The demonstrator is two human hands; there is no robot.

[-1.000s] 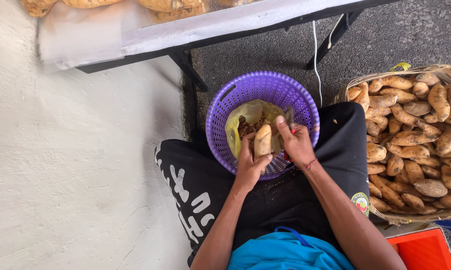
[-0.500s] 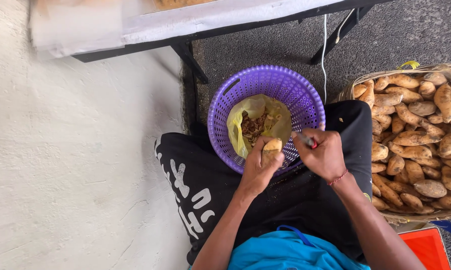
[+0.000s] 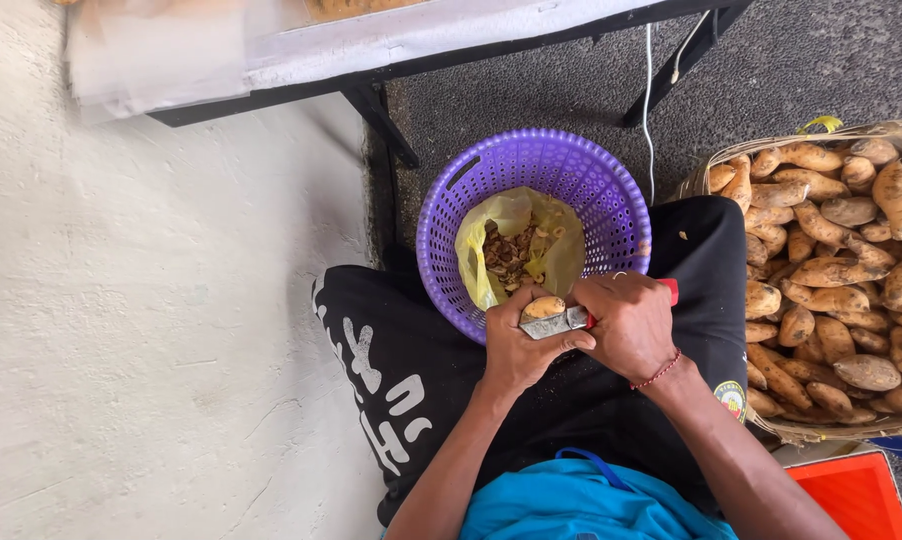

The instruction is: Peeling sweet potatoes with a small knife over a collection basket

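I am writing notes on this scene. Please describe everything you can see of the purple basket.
The purple basket is round, apparently plastic, with perforated lattice walls and slot handles at the rim. It stands upright on the dark ground between the person's knees, its near rim against the black shorts. A yellow plastic bag lines it and holds brownish peelings. The left hand and right hand work above its near rim.
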